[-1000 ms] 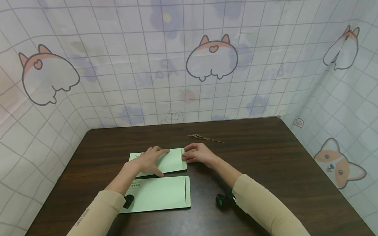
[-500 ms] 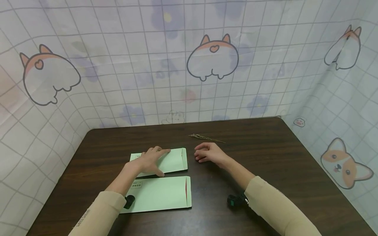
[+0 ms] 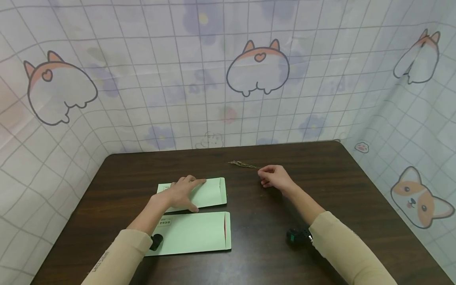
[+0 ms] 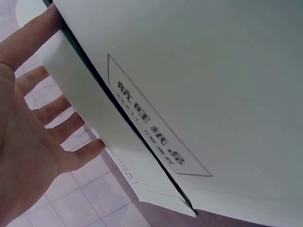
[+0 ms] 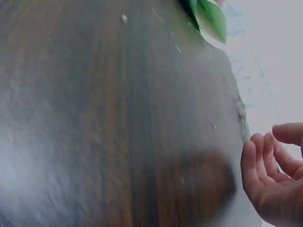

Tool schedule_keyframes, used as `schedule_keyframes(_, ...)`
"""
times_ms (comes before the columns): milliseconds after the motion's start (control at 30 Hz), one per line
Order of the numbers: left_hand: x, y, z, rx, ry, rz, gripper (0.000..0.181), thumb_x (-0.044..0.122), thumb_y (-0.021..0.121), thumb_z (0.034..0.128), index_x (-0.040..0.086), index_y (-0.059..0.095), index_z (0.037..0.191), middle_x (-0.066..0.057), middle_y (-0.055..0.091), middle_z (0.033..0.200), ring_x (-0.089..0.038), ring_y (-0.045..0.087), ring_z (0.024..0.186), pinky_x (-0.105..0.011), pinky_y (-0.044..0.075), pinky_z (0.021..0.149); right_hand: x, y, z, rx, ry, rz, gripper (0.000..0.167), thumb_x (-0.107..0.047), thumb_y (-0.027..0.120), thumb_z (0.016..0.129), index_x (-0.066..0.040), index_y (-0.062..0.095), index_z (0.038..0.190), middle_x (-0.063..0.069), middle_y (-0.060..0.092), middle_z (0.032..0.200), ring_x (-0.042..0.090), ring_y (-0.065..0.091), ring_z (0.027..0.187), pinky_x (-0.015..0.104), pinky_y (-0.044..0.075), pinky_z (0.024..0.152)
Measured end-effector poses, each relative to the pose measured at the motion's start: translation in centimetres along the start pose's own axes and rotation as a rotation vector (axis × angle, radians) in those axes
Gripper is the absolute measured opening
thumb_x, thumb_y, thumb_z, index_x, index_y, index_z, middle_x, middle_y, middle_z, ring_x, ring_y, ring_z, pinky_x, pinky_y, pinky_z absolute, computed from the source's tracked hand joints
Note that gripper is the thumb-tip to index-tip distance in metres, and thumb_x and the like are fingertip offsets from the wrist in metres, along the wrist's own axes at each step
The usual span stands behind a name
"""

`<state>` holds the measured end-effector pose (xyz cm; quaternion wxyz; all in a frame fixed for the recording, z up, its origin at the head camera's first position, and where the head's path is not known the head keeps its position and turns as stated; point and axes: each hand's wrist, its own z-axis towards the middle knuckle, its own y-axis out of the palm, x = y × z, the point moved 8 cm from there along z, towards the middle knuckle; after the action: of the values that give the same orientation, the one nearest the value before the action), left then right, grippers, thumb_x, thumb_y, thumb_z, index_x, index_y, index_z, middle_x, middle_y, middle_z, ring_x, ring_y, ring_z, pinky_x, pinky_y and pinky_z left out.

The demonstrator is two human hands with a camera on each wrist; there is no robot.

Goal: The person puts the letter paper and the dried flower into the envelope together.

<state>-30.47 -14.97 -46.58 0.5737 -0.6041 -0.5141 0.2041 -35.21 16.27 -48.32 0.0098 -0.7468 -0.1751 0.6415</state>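
Note:
Two pale green paper envelopes lie one behind the other on the dark table. My left hand [image 3: 179, 194] rests on the far envelope [image 3: 211, 193], fingers spread and thumb toward its near edge. The near envelope [image 3: 194, 233] bears a printed box at its left and shows a red slit by its right-hand flap. In the left wrist view the fingers [image 4: 33, 40] lie along the envelope's edge. My right hand [image 3: 276, 177] is at the stem end of a dried plant sprig [image 3: 242, 164], its fingertips hiding that end. In the right wrist view the thumb stands apart from the nearest fingertips.
The dark wood table [image 3: 338, 190] reaches back to a patterned cloth wall [image 3: 171, 99]. A black wrist camera [image 3: 297, 236] hangs below the right sleeve. Small pale specks [image 5: 124, 19] lie on the tabletop.
My right hand has left the far envelope's flap end and moved right and away from me to the sprig's stem end. The left hand and both envelopes have stayed in place.

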Motion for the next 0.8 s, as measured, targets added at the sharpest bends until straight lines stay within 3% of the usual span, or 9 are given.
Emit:
schedule_keyframes(200,0.1,0.0,0.0,0.002,0.005,-0.009,0.101,0.033,0.091,0.0794,0.018,0.035,0.161,-0.018,0.037,0.153,-0.041,0.035,0.141,-0.075,0.025,0.107,-0.3,-2.0,-0.1,0.068,-0.005,-0.079,0.032,-0.011,0.059,0.105,0.013,0.063,0.126,0.026,0.062,0.119,0.023,0.064,0.084,0.035,0.059,0.078)
schedule_keyframes(500,0.0,-0.1,0.0,0.006,0.007,-0.017,0.1,0.034,0.092,0.0792,0.018,0.036,0.161,-0.018,0.037,0.153,-0.042,0.035,0.141,-0.076,0.023,0.108,-0.2,-4.1,0.6,0.177,-0.027,-0.259,0.027,-0.012,0.059,0.105,0.008,0.068,0.12,0.021,0.065,0.114,0.031,0.063,0.091,0.037,0.059,0.076)
schedule_keyframes(800,-0.1,0.0,0.0,0.004,-0.002,-0.019,0.1,0.034,0.092,0.0793,0.018,0.036,0.161,-0.018,0.036,0.154,-0.042,0.034,0.141,-0.075,0.023,0.108,0.2,-4.7,1.3,0.212,-0.013,-0.312,0.024,-0.012,0.062,0.103,0.005,0.071,0.117,0.022,0.067,0.115,0.027,0.064,0.084,0.032,0.057,0.067)
